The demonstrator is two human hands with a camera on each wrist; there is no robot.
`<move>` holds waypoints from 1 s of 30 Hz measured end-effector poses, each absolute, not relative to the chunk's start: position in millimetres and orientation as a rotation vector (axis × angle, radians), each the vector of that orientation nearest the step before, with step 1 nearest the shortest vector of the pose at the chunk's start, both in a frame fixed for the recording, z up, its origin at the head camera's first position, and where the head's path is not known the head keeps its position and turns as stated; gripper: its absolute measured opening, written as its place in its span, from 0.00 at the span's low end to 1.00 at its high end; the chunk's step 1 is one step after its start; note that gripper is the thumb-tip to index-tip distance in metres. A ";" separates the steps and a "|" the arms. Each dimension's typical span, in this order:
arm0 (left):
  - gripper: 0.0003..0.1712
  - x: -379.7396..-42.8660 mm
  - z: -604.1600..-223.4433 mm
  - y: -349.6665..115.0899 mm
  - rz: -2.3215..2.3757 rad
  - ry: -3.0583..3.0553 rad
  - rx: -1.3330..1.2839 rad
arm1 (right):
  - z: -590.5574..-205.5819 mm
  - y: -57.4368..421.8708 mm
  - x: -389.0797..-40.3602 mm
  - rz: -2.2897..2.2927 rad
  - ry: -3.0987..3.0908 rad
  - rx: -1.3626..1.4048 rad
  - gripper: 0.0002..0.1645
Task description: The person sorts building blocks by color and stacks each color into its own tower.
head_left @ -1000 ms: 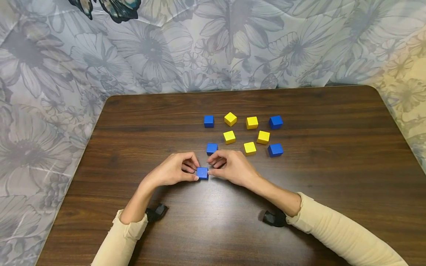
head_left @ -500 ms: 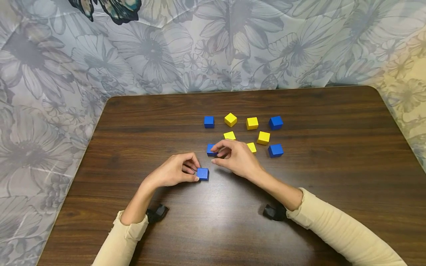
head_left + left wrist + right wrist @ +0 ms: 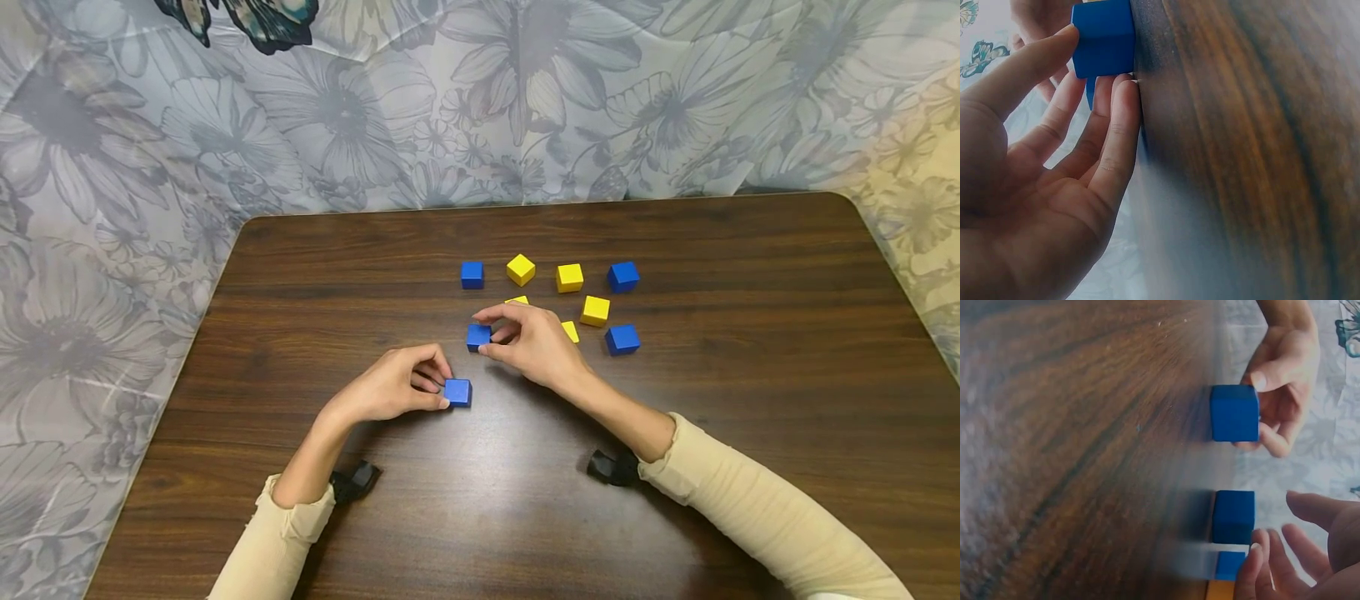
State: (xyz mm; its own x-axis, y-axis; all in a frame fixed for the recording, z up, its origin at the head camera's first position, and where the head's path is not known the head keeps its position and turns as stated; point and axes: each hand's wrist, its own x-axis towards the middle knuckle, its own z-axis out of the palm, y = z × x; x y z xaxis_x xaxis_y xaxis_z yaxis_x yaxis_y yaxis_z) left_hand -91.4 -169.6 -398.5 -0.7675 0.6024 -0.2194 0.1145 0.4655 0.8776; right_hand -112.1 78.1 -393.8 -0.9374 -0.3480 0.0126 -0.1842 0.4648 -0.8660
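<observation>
Near the table's middle a blue cube [image 3: 457, 392] sits between the thumb and fingers of my left hand [image 3: 390, 383]. The left wrist view shows the thumb against one edge of this blue cube [image 3: 1104, 39] and fingertips at its far side. My right hand [image 3: 532, 346] is farther back, thumb and index finger spread around a second blue cube [image 3: 478, 337]. In the right wrist view, a gap shows between the right thumb [image 3: 1310, 506] and that second blue cube [image 3: 1234, 517]. Part of a yellow cube [image 3: 517, 300] shows behind the right hand; another yellow cube [image 3: 571, 332] is partly covered.
Behind the hands, on the brown wooden table [image 3: 337, 275], lie a blue cube [image 3: 472, 275], a yellow cube [image 3: 521, 270] and another yellow cube [image 3: 569, 278]. Farther right are a yellow cube [image 3: 595, 311] and two blue cubes [image 3: 623, 277]. A flowered cloth [image 3: 480, 108] hangs behind.
My right hand has left the near blue cube's side and moved back to the second blue cube, its fingers now around it. The left hand stays at the near blue cube.
</observation>
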 end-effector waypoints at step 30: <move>0.15 -91.5 -395.7 -167.6 1.257 2.213 0.550 | -401.5 71.1 -117.3 -1.259 2.585 -0.404 0.20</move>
